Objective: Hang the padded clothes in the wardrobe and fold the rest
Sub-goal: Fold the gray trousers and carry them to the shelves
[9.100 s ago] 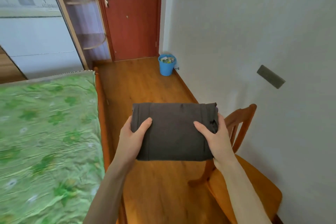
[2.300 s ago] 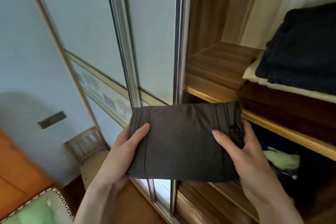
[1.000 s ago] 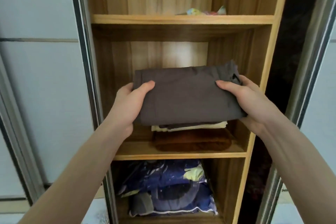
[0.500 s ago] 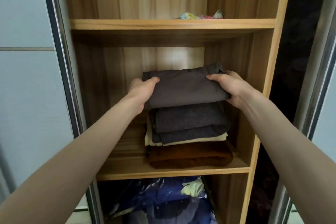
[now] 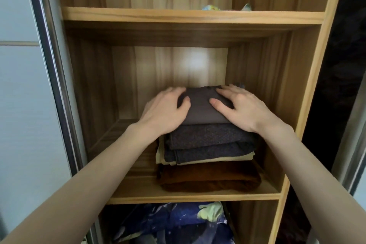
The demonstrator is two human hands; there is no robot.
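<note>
Flattened, with fingers spread, the left hand and the right hand are pressed onto the folded dark grey garment, which is laid on top of a stack on the wardrobe's middle shelf. Beneath it, a speckled charcoal knit, a cream piece and a brown fleece item are piled, while blue patterned bedding is seen in the compartment below. Farther up, a bit of colourful fabric is glimpsed on the upper shelf.
</note>
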